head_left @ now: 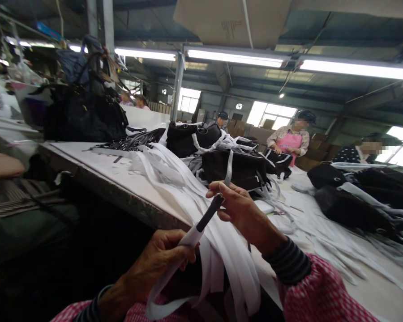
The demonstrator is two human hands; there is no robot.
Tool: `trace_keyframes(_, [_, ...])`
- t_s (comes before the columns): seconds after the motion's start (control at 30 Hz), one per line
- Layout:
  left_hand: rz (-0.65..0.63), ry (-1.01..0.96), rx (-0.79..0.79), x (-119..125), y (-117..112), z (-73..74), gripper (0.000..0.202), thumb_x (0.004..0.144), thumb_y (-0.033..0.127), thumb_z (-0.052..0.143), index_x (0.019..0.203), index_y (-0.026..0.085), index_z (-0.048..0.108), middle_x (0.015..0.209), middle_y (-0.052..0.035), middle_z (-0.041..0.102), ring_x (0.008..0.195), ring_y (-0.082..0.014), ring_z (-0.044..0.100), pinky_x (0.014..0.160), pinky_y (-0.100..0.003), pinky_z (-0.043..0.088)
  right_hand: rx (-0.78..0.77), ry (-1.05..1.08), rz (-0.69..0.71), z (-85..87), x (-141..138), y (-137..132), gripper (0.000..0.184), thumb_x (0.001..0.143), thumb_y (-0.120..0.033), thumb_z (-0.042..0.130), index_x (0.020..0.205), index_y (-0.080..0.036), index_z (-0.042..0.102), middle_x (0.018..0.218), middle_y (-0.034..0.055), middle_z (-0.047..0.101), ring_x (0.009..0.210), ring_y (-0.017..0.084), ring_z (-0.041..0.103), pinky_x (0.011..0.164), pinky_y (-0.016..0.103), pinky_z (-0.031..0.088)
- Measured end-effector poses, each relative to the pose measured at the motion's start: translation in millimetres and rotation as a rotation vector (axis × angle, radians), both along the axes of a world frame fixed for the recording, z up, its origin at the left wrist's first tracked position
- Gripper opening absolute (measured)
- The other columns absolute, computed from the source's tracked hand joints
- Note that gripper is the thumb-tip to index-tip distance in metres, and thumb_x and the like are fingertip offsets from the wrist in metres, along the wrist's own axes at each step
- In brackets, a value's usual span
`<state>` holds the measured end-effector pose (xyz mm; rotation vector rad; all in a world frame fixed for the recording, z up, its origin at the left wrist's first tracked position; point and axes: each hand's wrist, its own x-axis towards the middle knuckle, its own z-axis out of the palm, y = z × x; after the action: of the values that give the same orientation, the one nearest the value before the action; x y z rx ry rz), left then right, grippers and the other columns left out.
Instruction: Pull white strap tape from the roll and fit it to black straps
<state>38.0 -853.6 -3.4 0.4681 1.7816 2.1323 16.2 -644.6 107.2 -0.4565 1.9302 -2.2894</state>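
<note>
My left hand (161,261) pinches one end of a white strap (174,273) that loops down below it. My right hand (242,210) holds the far end of a thin black rod (210,213), which slants down into the white strap near my left fingers. A second white strip (228,172) rises from my right fingers. A thick bundle of white straps (188,192) hangs over the table edge between my arms. Both sleeves are pink-checked with dark striped cuffs.
The white worktable (117,172) carries black bags (238,167) and more loose straps. A dark heap (83,112) stands at the far left. Other people sit across the table (290,141) and at the right (362,152). Someone's arm (3,165) shows at the left edge.
</note>
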Motion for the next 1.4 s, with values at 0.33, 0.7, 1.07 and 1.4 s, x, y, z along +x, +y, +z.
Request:
trace_keyframes(0.33, [-0.142,-0.21,0.173,-3,1,-22.1,0.028,0.076,0.032,0.083,0.093,0.01,0.079,0.073,-0.0072,0.071,0.054,-0.01,0.057,0.051,-0.018,0.042,0.094,0.191,0.23,11.7,-7,7,0.014,0.094,-0.026,0.072,0.097,-0.013,0.07,0.084,0.005,0.063,0.072,0.011,0.056,0.059,0.022,0.043])
trace_keyframes(0.7, [-0.127,-0.111,0.155,-7,8,-2.8,0.025,0.076,0.03,0.082,0.09,0.01,0.079,0.077,-0.008,0.072,0.061,-0.0121,0.059,0.057,-0.02,0.043,0.138,0.198,0.211,4.5,-5,4,0.014,0.088,-0.024,0.077,0.096,-0.014,0.071,0.083,0.0048,0.068,0.071,0.012,0.058,0.06,0.023,0.043])
trace_keyframes(1.07, [0.013,0.062,0.078,-4,26,11.9,0.024,0.081,0.036,0.079,0.08,0.011,0.079,0.07,-0.004,0.064,0.063,-0.0117,0.052,0.059,-0.02,0.038,0.192,0.143,0.078,-7.0,3,11,0.018,0.084,-0.029,0.08,0.088,-0.013,0.071,0.08,0.002,0.06,0.07,0.01,0.048,0.059,0.023,0.035])
trace_keyframes(1.4, [-0.047,0.008,0.104,-11,49,15.8,0.038,0.086,0.047,0.08,0.101,0.012,0.078,0.083,-0.0071,0.069,0.066,-0.0107,0.051,0.06,-0.019,0.04,-0.059,0.049,-0.061,-9.1,-12,30,0.03,0.079,-0.038,0.085,0.085,-0.013,0.069,0.079,-0.0013,0.05,0.064,0.006,0.038,0.054,0.021,0.022])
